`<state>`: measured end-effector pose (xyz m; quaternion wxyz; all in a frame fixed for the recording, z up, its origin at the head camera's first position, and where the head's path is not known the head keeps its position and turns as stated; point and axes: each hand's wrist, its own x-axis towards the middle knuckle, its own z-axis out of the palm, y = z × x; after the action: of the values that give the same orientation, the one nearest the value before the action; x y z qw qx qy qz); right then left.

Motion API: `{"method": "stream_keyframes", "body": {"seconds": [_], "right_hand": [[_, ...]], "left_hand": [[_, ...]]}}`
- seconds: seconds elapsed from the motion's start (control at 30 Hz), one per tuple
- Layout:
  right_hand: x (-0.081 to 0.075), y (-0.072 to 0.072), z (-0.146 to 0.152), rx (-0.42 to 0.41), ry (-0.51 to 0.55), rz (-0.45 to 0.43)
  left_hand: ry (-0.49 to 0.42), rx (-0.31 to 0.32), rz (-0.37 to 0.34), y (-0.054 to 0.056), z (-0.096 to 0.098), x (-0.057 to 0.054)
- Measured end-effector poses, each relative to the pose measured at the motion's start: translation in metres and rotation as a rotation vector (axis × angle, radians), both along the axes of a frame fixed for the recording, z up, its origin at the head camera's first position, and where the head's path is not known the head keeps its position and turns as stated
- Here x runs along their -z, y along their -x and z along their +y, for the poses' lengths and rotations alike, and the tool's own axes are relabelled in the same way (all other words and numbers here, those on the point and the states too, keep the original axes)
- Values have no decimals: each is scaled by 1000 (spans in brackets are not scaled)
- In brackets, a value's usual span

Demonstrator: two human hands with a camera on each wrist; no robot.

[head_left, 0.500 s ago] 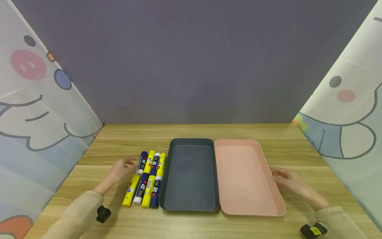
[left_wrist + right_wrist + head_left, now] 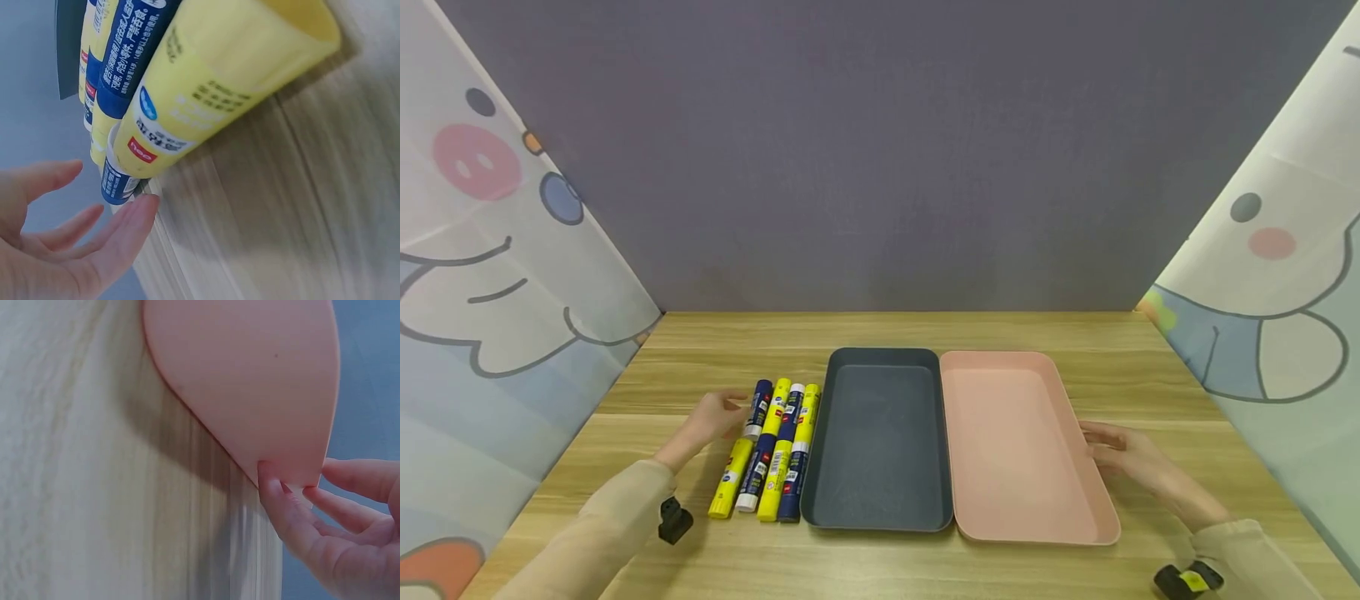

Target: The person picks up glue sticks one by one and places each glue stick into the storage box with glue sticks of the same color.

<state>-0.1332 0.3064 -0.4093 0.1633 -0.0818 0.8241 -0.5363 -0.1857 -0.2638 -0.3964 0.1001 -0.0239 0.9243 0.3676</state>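
Note:
Yellow and dark blue glue sticks lie side by side in two rows on the table, left of the dark tray. My left hand (image 2: 717,417) is beside the far row's leftmost blue glue stick (image 2: 758,408). In the left wrist view, its spread fingers are close to a blue glue stick (image 2: 117,182), with nothing between them. A yellow glue stick (image 2: 206,87) lies large in front of that camera. My right hand (image 2: 1126,458) is at the right side of the pink tray (image 2: 1011,442), its fingertips touching the outer wall and rim (image 2: 312,450).
The dark grey tray (image 2: 880,442) stands between the glue sticks and the pink tray, side against side with the pink one. A grey panel (image 2: 895,167) rises behind the wooden table (image 2: 1030,575), and cartoon-printed sheets flank it left and right.
My left hand has moved a little to the right, closer to the far blue glue stick. The right hand stays at the pink tray's side.

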Motion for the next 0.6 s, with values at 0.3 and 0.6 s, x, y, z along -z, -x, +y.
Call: {"method": "stream_keyframes", "body": {"seconds": [0.3,0.6], "right_hand": [[1,1,2,-5,11,-18],[2,0,2,4,18,-29]], "left_hand": [[-32,-33,-60,9,7,-1],[9,-45,-65,13,13,4]]}}
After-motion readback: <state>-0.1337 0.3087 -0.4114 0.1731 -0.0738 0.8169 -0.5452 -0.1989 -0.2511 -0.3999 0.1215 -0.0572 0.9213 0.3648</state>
